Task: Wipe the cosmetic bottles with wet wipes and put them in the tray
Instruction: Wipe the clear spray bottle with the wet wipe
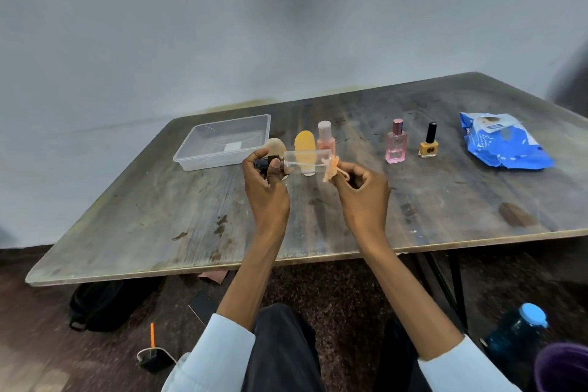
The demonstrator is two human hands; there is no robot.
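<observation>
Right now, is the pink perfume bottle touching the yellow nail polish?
Apart. The head view shows bare table between the pink perfume bottle and the yellow nail polish, both upright.

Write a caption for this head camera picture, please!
Two hands wipe a clear bottle above the table, empty tray waiting.

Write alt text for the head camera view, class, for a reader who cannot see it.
A person's left hand holds a clear bottle sideways by its dark cap while the right hand wipes its base with an orange-stained wipe. Behind, on the worn table, sit an empty clear tray, five more cosmetic bottles and a blue wipes pack.
</observation>
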